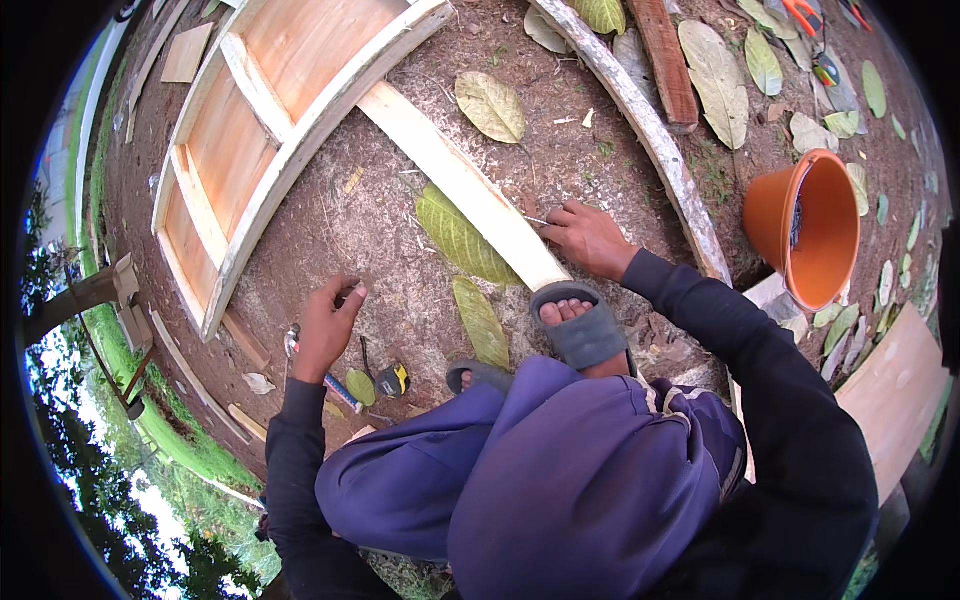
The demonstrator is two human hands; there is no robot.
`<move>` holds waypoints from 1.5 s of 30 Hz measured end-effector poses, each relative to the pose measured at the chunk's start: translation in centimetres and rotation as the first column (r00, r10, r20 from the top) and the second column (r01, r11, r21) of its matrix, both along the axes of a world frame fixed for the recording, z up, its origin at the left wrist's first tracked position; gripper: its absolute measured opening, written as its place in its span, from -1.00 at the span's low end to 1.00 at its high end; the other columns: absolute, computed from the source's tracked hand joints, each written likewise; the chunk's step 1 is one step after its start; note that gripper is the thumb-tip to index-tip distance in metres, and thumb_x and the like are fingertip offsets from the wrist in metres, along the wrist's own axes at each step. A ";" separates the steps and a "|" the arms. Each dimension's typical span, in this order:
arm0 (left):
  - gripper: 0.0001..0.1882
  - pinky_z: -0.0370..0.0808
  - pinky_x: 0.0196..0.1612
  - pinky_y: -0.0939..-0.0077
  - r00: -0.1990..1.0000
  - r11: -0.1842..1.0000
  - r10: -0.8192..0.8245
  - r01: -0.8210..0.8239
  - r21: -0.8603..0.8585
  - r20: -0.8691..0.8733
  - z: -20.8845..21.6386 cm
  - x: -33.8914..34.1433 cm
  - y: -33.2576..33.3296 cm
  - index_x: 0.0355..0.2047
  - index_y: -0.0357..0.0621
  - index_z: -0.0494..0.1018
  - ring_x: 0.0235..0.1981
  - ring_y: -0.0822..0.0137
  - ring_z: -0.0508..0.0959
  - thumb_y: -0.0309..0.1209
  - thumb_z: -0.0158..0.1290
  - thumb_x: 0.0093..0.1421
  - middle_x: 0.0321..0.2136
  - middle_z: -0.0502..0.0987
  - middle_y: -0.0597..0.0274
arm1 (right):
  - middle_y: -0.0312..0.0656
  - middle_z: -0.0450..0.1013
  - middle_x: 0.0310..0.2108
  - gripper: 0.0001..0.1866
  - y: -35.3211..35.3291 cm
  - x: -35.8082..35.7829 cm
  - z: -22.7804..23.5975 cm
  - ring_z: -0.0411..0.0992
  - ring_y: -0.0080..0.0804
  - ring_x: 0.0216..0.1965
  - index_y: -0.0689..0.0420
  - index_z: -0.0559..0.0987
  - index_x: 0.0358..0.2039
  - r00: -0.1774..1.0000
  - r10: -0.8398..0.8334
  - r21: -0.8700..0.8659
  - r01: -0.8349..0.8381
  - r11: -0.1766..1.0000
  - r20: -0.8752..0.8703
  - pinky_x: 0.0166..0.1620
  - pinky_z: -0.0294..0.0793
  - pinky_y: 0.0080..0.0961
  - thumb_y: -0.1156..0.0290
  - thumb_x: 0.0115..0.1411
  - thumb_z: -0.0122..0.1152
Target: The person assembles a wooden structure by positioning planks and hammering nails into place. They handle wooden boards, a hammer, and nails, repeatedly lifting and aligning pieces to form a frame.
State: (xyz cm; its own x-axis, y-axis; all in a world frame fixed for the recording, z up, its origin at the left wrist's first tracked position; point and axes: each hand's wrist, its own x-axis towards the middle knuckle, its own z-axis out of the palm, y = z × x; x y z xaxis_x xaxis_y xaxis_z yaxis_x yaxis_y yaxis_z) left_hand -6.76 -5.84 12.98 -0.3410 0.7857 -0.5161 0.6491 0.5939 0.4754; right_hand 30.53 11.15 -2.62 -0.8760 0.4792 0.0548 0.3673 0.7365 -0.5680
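A pale wooden strip [465, 180] slants across the ground from the far left to my sandalled foot [580, 325], which presses on its near end. My right hand [588, 238] is beside the strip's right edge, fingers closed on a thin nail [537, 220] that points at the wood. To the left, my left hand [328, 325] hovers over the dirt with thumb and fingertips drawn together; whatever they hold, if anything, is too small to name. Just below that hand lies a hammer [343, 393], its head partly hidden by the wrist.
A wooden frame with crosspieces [330, 110] fills the far left. An orange bucket [760, 215] stands at the right, past a long rough board [640, 130]. A tape measure [394, 380] lies near my knees. Dry leaves [490, 107] and a plywood sheet [895, 400] surround me.
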 end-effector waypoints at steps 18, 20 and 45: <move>-0.69 0.56 -0.26 0.60 0.607 0.751 0.642 -0.623 -0.220 0.469 -2.8 9.0 -14.1 0.08 -0.24 0.48 -0.32 0.51 0.59 -0.34 0.07 0.42 -0.25 0.65 0.19 | 0.00 0.48 -0.33 -0.79 1.6 3.3 5.7 0.48 -0.10 -0.27 0.26 0.57 -0.26 0.978 -0.129 -0.389 0.183 0.903 0.161 -0.20 0.48 -0.20 0.35 0.26 0.22; -0.69 0.58 -0.25 0.58 0.450 0.708 0.662 -0.639 -0.303 0.599 -4.2 9.1 -13.9 0.07 -0.21 0.48 -0.31 0.49 0.60 -0.30 0.04 0.44 -0.22 0.65 0.19 | -0.17 0.51 -0.43 -0.70 0.8 6.3 7.8 0.43 -0.41 -0.39 0.27 0.60 -0.17 0.915 -0.371 -0.751 0.357 0.555 0.161 -0.26 0.41 -0.37 0.24 0.33 0.26; -0.74 0.53 -0.14 0.54 0.307 0.229 0.741 -0.951 0.205 0.597 2.1 11.2 -23.7 0.02 -0.32 0.49 -0.24 0.46 0.60 -0.42 0.04 0.41 -0.15 0.62 0.16 | -0.05 0.54 -0.10 -0.72 -3.3 -11.8 16.2 0.58 -0.38 -0.17 0.21 0.25 -0.01 0.985 0.141 -0.869 0.015 0.495 0.097 -0.19 0.56 -0.47 0.60 0.34 0.09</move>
State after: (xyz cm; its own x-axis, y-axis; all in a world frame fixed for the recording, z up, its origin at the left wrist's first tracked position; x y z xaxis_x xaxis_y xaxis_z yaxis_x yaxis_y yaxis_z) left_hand 4.45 -29.54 15.11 -0.8602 0.2531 -0.4427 -0.3585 0.3173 0.8780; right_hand 18.73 7.82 13.60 -0.8654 0.1609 -0.4745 0.4695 -0.0703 -0.8801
